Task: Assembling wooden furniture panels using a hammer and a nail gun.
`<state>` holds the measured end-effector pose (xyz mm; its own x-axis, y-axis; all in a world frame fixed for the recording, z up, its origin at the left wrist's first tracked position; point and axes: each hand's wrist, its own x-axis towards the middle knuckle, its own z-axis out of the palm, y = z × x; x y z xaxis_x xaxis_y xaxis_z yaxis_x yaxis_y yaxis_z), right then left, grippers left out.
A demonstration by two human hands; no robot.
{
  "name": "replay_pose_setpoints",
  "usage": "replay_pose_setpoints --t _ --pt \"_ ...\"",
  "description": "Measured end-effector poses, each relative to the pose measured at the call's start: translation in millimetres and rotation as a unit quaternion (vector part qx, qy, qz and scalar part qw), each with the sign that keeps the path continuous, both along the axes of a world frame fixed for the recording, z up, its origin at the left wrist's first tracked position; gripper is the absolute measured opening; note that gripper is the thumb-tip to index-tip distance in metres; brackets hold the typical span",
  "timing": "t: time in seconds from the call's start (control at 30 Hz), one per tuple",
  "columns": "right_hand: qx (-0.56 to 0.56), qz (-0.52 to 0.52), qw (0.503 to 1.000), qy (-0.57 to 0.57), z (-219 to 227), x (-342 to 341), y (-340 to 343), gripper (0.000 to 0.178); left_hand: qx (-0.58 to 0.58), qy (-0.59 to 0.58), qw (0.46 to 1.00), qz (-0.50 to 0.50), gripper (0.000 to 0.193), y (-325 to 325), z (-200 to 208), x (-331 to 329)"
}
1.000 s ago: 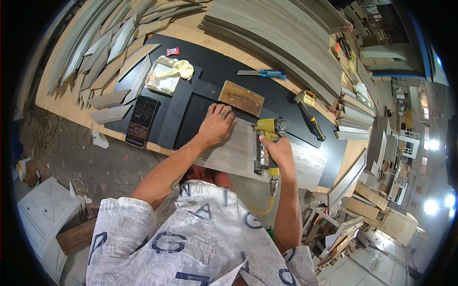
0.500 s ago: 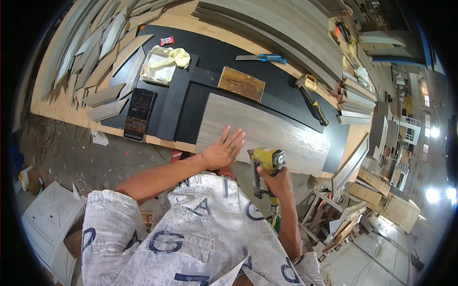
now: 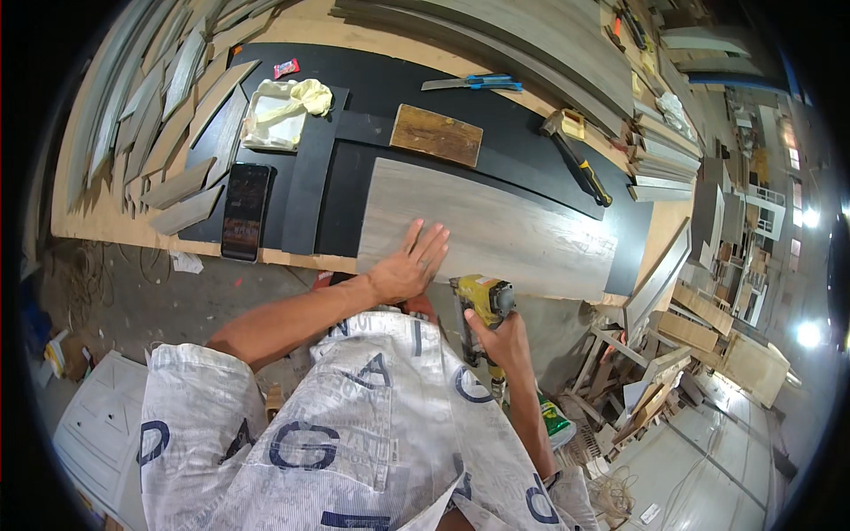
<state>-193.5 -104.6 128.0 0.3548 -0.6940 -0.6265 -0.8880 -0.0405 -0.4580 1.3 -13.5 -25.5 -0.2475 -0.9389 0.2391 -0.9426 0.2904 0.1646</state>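
A grey wood-grain board (image 3: pixel 505 228) lies along the near side of the workbench. My left hand (image 3: pixel 409 265) rests on its near left part, fingers spread flat. In my right hand (image 3: pixel 499 336) is a yellow and black nail gun (image 3: pixel 478 294), gripped by its handle, with its front end at the board's near edge. Whether its tip touches the edge I cannot tell. A hose fitting runs down from the handle. Just beyond the board sits a brown wooden block (image 3: pixel 436 135).
A hammer (image 3: pixel 577 159) and a blue utility knife (image 3: pixel 474 82) lie on the black panel (image 3: pixel 372 80). Toward the left are a phone (image 3: pixel 245 212) and a white tray (image 3: pixel 270 119) with a yellowish cloth. Cut strips (image 3: pixel 181 181) crowd the far left; long boards (image 3: pixel 531 44) line the back.
The view has shifted slightly. The nail gun has come a little to the left and tilted in my right hand. My left hand stays flat on the board.
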Motion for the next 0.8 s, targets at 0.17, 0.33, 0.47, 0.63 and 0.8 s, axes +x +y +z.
replay_pose_setpoints --t 0.17,0.33,0.47,0.63,0.8 --pt "-0.075 0.04 0.996 -0.013 1.8 8.6 13.1 0.044 0.027 0.017 0.999 0.002 0.058 3.6 8.3 5.0" --pt "-0.087 0.046 0.992 0.081 10.5 21.7 16.9 0.046 0.06 0.174 0.983 0.016 0.062 26.4 0.1 14.3" --pt "-0.015 0.033 0.997 0.064 21.8 33.8 13.1 0.047 0.081 0.227 0.951 0.196 0.067 86.2 19.5 56.4" --pt "-0.035 0.109 0.989 -0.092 17.2 90.1 30.3 0.046 0.026 0.246 0.939 0.238 0.071 111.6 -5.5 51.3" --pt "0.027 0.202 0.979 -0.001 4.6 113.0 35.3 0.042 -0.028 0.268 0.928 0.259 0.067 114.8 -15.1 45.0"
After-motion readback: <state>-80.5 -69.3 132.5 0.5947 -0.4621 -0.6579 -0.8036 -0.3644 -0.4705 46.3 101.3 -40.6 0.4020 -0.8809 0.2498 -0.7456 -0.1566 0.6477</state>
